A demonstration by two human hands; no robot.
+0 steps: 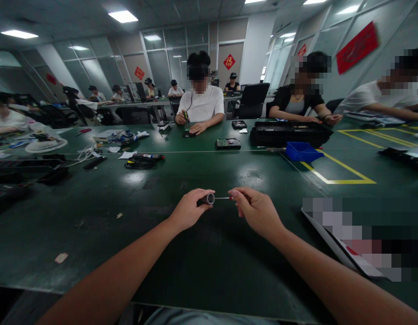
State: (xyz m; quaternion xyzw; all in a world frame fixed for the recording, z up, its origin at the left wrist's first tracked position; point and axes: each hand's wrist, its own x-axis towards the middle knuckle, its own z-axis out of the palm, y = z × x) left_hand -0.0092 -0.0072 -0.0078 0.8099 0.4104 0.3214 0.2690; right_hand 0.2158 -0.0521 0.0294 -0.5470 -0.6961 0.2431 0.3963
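Note:
Above the green table, my left hand is closed around a dark, round tube-like part whose open end has a pale rim. My right hand grips a screwdriver with a thin metal shaft and a bit of red at the handle's front. Most of the handle is hidden in my fingers. The shaft points left, and its tip is at the round end of the dark part. Whether the tip sits inside or only touches the rim, I cannot tell.
Ahead lie a coiled black cable, a hard drive, a blue bin and a long black housing. A blurred-out sheet lies at right. Across the table a person in a white shirt works with a screwdriver.

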